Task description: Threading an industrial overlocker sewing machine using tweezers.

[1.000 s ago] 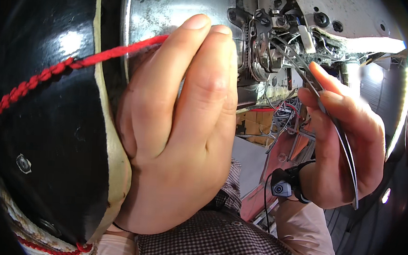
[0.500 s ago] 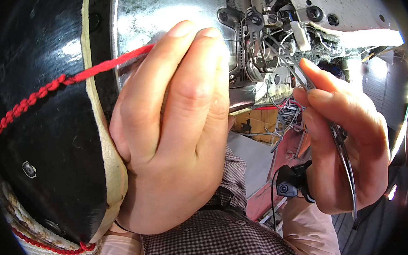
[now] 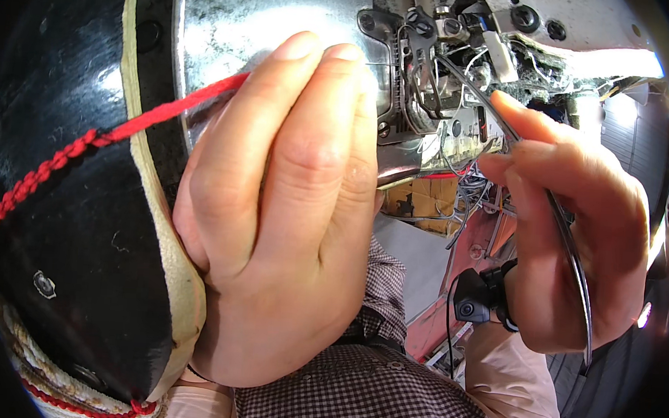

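Observation:
My left hand rests on the shiny metal plate of a sewing machine, fingers bent and pressed together. A red cord runs from the left and disappears beneath its index finger; what the fingers hold is hidden. From near the fingertips a thin line like a thread leads to the machine's mechanism. My right hand is closed on a pair of metal tweezers. Their tips reach in among the small levers and thread guides, and their rear end sticks out below my palm.
At the left is a black curved surface with a cream edge strip. Bolted metal casing and lint lie beyond the tweezers. Below the machine hang tangled wires over a red frame. A small black camera is strapped to my right wrist.
My right hand has shifted slightly right. The tweezers' arms look closer together, with their tips still among the levers. My left hand stays in place on the plate.

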The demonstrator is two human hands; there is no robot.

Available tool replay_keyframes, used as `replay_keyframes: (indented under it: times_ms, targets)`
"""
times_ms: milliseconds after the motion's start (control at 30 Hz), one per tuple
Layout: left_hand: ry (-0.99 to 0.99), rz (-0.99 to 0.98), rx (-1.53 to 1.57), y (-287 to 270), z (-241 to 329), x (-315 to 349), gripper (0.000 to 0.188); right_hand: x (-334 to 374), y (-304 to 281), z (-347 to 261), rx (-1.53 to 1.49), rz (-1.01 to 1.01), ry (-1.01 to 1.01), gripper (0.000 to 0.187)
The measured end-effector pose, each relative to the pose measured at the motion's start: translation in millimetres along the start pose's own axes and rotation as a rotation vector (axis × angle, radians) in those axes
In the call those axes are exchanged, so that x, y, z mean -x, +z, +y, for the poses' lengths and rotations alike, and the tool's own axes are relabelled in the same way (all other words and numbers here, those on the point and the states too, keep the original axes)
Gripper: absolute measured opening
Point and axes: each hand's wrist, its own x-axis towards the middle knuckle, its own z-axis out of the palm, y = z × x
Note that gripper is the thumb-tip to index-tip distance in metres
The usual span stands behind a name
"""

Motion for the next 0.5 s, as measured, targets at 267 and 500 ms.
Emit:
replay_keyframes:
  times_ms: [267,500]
  targets:
    - [-0.045,-0.005,0.084,1,2,0,0.020,7,-7,15,-0.062,0.052,-0.168,0.023]
    - [-0.090,-0.167,0.145,-5,-4,9,0.049,22,2,17,-0.005,0.194,-0.145,0.026]
